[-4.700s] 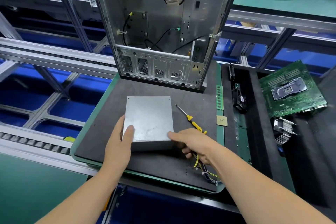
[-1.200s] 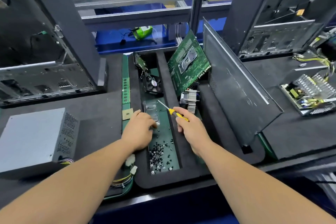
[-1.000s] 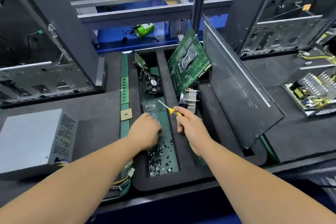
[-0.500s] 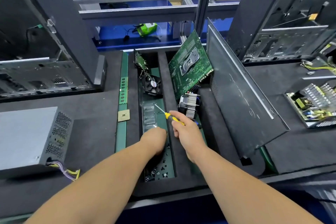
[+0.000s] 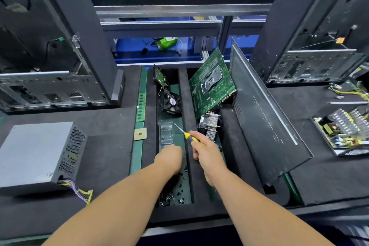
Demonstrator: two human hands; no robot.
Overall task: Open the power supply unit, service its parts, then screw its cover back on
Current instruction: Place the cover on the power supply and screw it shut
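Down in the tray slot, the left hand [image 5: 168, 159] curls over loose screws [image 5: 180, 193], its grip hidden, while the right hand [image 5: 207, 155] clasps one screwdriver [image 5: 187, 136], one power supply unit [image 5: 38, 154] well apart.

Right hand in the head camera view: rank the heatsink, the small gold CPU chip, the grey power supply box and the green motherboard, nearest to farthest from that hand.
From the right hand, which grips the screwdriver:
1. Heatsink, just beyond the hand.
2. CPU chip, to the left on the green strip; motherboard, leaning up behind the heatsink. These two are too close to call.
3. Power supply box, far left on the black mat.
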